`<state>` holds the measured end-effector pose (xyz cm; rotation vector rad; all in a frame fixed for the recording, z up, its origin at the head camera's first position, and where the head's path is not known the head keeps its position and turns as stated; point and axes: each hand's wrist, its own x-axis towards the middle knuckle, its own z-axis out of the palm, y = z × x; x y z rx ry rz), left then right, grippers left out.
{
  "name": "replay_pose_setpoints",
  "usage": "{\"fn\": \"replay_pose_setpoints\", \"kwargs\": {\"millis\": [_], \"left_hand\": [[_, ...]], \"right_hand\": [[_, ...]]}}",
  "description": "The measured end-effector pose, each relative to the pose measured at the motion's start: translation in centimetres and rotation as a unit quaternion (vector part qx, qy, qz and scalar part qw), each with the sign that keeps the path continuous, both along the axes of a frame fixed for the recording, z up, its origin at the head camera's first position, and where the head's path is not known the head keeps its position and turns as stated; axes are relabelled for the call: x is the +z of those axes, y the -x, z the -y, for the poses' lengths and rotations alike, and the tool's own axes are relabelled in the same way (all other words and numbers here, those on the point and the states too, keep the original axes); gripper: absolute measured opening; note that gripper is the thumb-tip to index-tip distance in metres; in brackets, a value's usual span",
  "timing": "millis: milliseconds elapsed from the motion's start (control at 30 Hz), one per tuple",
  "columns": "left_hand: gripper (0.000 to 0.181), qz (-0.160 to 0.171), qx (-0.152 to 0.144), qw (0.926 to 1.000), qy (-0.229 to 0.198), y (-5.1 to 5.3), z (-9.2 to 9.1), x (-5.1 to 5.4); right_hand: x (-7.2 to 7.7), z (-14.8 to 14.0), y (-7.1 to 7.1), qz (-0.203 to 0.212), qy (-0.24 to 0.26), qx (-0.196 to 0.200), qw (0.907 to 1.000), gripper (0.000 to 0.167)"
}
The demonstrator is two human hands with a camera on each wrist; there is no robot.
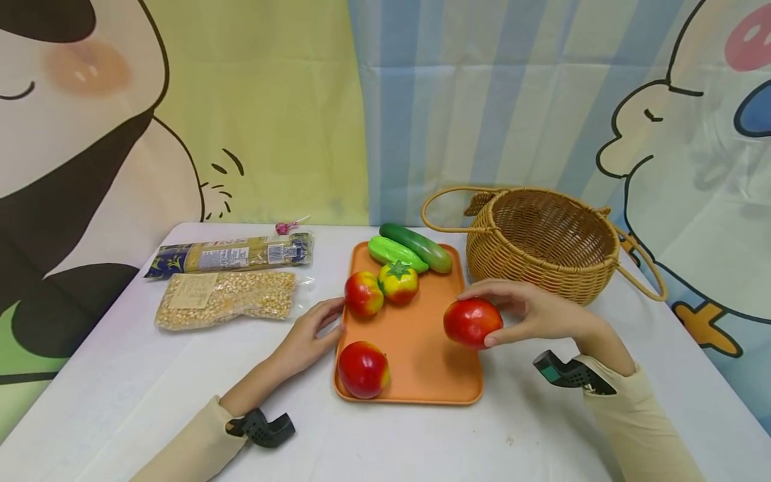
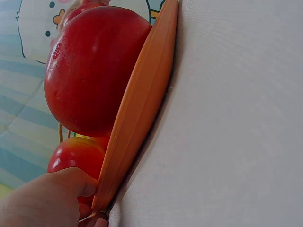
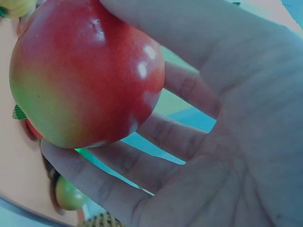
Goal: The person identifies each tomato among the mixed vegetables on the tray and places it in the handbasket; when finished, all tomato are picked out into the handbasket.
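My right hand [image 1: 545,311] grips a glossy red apple [image 1: 472,323] between thumb and fingers, above the right side of the orange tray [image 1: 415,348]. In the right wrist view the apple [image 3: 85,71] shows a yellow-green patch. My left hand [image 1: 304,338] pinches the tray's left rim, thumb on the edge in the left wrist view. Another red apple [image 1: 364,369] lies in the tray's near left corner. Farther back sit a red-yellow apple [image 1: 363,294], a yellow-red persimmon-like fruit with a green leafy top [image 1: 399,283], a light green vegetable [image 1: 397,253] and a dark green cucumber [image 1: 418,246].
A wicker basket [image 1: 482,258] with looped handles stands behind my right hand. On the left lie a bag of corn kernels [image 1: 231,298], a long clear-and-blue food packet [image 1: 231,256] and a wrapped lollipop [image 1: 283,227]. A printed curtain [image 1: 313,120] hangs behind the white table [image 1: 301,435].
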<state>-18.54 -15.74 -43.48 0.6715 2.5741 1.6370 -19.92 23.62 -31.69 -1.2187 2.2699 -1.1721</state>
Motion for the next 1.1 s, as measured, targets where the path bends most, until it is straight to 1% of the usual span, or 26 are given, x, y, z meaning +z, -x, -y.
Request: {"fn": "replay_pose_setpoints", "kwargs": {"millis": [167, 233, 333, 567, 700, 833, 967, 1100], "left_hand": [[0.051, 0.005, 0.001, 1.0000, 0.000, -0.1, 0.0, 0.1], [0.051, 0.005, 0.001, 1.0000, 0.000, 0.0, 0.0, 0.0], [0.051, 0.002, 0.003, 1.0000, -0.002, 0.1, 0.0, 0.0], [0.050, -0.011, 0.004, 0.9999, -0.006, 0.1, 0.2, -0.1], [0.049, -0.013, 0.005, 0.9999, -0.005, 0.0, 0.3, -0.1], [0.049, -0.009, -0.001, 0.9999, -0.005, 0.0, 0.2, -0.1], [0.049, 0.000, -0.001, 1.0000, -0.007, -0.1, 0.1, 0.0], [0.049, -0.001, -0.001, 0.9999, -0.011, -0.2, 0.0, 0.1]], "right_hand": [[0.3, -0.8, 0.2, 0.025, 0.025, -0.012, 0.9993, 0.057], [0.5, -1.1, 0.3, 0.024, 0.032, -0.015, 0.9991, 0.057], [0.7, -1.5, 0.4, 0.009, 0.043, -0.020, 0.9988, 0.057], [1.4, -2.5, 0.5, -0.014, 0.064, -0.050, 0.9966, 0.059], [1.6, -2.8, 0.4, -0.037, 0.083, -0.053, 0.9945, 0.062], [1.8, -3.3, 0.2, -0.034, 0.107, -0.062, 0.9918, 0.063], [2.0, -3.8, -0.1, -0.032, 0.120, -0.091, 0.9881, 0.063], [2.3, -4.5, -0.3, -0.046, 0.134, -0.123, 0.9823, 0.064]]}}
